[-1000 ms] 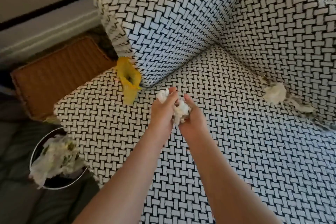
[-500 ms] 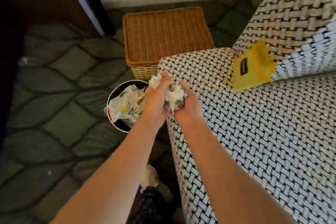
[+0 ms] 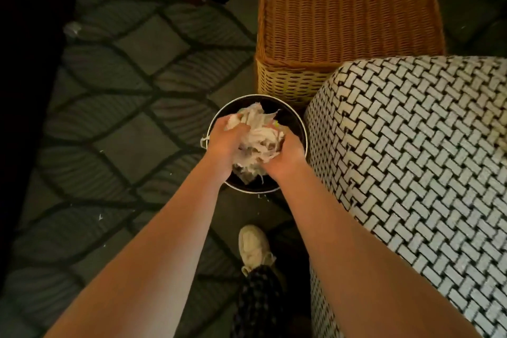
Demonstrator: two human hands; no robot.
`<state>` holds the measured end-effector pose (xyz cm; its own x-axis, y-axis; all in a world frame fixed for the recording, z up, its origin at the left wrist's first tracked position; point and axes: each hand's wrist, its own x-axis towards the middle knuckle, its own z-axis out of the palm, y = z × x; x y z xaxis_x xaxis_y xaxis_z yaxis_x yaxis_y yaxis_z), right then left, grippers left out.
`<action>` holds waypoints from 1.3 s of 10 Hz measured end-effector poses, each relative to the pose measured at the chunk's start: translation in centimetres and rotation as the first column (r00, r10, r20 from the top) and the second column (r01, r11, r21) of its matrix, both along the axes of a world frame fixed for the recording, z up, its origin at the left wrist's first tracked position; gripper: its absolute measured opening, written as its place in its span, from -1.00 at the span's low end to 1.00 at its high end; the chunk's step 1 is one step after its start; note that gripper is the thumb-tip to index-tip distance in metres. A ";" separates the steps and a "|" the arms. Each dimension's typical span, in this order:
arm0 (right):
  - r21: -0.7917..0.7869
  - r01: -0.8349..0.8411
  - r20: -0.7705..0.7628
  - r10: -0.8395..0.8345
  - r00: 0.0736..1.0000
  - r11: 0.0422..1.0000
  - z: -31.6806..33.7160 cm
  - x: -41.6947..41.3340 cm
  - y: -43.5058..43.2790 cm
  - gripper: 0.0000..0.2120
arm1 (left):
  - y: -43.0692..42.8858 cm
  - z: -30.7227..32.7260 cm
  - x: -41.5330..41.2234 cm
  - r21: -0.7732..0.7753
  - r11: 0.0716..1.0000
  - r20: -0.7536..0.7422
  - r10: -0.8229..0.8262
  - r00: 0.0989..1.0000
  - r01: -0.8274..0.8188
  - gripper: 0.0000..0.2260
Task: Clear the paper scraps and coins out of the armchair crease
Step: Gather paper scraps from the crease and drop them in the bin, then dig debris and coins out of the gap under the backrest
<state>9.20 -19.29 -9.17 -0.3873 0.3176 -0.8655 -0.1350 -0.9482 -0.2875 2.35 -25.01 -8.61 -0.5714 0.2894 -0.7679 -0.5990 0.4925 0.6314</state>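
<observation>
Both my hands are down over a round black bin (image 3: 297,123) on the floor beside the armchair. My left hand (image 3: 223,143) and my right hand (image 3: 288,155) grip a wad of crumpled white paper scraps (image 3: 258,140) from either side, right over the bin's opening. More crumpled paper lies in the bin under the wad. The armchair (image 3: 411,151), covered in a black-and-white woven pattern, fills the right side; its crease is out of view. No coins show.
A brown wicker basket (image 3: 345,16) stands just behind the bin, against the armchair. A dark patterned rug (image 3: 123,118) covers the floor to the left, with small white bits on it. My shoe (image 3: 253,247) and patterned trouser leg are below the bin.
My two hands carried the paper wad from the seat cushion leftward off the armchair and down over the bin. The view swung from the seat to the floor.
</observation>
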 end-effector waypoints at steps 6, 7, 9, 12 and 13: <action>0.076 -0.219 -0.046 0.223 0.974 0.973 2.1 4.3 2.1 -0.51 | 2.2 4.9 1.9 -0.004 0.996 0.119 -0.084 0.989 0.085 -0.65; 0.124 -0.195 -0.093 0.207 0.974 0.973 5.8 6.3 2.8 -0.52 | 3.1 8.4 4.3 0.082 0.993 0.080 -0.087 0.993 0.080 -0.72; 0.134 0.101 -0.215 -0.070 0.974 0.986 12.9 16.1 5.8 -0.52 | 7.2 14.6 12.2 0.223 0.940 0.013 -0.268 0.963 0.258 -0.86; 0.080 0.545 -0.218 -0.519 0.826 0.834 15.3 35.0 9.7 -0.64 | 13.9 18.4 30.9 0.322 0.717 -0.048 -0.640 0.767 0.619 -0.80; 0.150 0.603 -0.166 -0.581 0.797 0.784 15.4 40.7 9.5 -0.60 | 15.2 18.7 36.2 0.328 0.621 -0.063 -0.737 0.673 0.712 -0.79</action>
